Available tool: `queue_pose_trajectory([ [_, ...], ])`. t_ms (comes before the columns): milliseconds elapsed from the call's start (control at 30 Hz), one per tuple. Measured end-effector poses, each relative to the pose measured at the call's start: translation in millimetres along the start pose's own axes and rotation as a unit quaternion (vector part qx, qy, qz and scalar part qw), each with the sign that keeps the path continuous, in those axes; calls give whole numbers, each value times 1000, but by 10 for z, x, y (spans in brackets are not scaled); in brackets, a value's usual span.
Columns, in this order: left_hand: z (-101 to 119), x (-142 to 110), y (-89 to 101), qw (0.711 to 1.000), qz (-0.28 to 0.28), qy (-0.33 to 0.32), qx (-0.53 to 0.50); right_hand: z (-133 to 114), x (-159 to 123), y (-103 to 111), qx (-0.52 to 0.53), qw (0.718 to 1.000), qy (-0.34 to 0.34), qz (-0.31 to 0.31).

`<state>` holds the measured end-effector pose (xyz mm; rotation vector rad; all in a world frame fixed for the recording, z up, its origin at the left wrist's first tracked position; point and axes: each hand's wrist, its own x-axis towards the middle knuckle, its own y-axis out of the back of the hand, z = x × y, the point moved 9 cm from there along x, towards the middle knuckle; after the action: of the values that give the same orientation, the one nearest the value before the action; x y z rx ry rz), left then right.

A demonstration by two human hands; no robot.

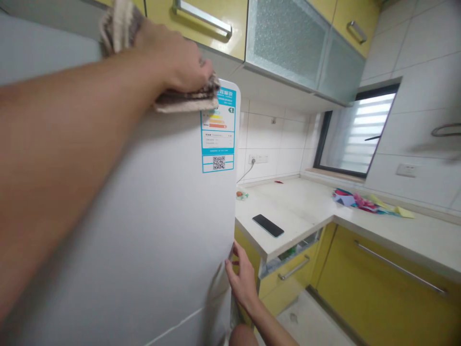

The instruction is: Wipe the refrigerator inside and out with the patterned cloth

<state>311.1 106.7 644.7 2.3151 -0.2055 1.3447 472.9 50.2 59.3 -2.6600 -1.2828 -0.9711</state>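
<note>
A brown and cream patterned cloth (187,103) is bunched under my left hand (176,60), whose fingers are closed on it. The hand presses the cloth against the upper part of a white refrigerator door (154,211), covering part of the blue-bordered energy label (218,139). Lower down, my right hand (242,275) grips the door's right edge, thumb on the front and fingers curled around the side. Some of those fingertips are hidden behind the edge.
A black phone (268,225) lies on the white countertop (306,202); colourful cloths (367,202) lie farther right. A drawer (290,271) sits below the counter. Yellow cabinets (212,41) hang overhead. A cord runs from the wall socket (258,159) behind the door.
</note>
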Motion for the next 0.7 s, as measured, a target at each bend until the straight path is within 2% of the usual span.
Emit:
queue_pose_trajectory([
  [67, 525, 16, -79, 997, -8, -74, -34, -21, -12, 4, 1, 1000, 3, -7],
  [133, 1076, -181, -180, 987, 4, -145, -74, -34, -3, 18, 8, 1000, 7, -22],
  [233, 1793, -788, -585, 960, -77, -236, -127, -9, 53, 54, 31, 998, 5, -61],
  [300, 2121, -1334, -852, 937, -139, -278, -159, 49, 102, 129, 42, 997, -13, -70],
  [333, 2228, -1618, -940, 929, -154, -288, -172, 82, 121, 203, 42, 997, -27, -55],
  [433, 2389, -2458, -1023, 915, -159, -306, -210, 82, 90, 550, 27, 996, -53, 73],
  [500, 2384, -2926, -955, 913, -131, -295, -251, -106, -20, 715, 12, 989, -20, 146],
  [533, 2343, -3108, -908, 914, -114, -275, -275, -272, -85, 740, 3, 986, 20, 163],
  [600, 2173, -3356, -821, 918, -77, -194, -337, -716, -211, 641, -25, 979, 143, 147],
  [667, 1892, -3487, -754, 913, -35, -72, -400, -1161, -314, 351, -70, 959, 266, 72],
  [700, 1724, -3532, -717, 903, -8, -6, -429, -1320, -332, 170, -94, 948, 302, 27],
])
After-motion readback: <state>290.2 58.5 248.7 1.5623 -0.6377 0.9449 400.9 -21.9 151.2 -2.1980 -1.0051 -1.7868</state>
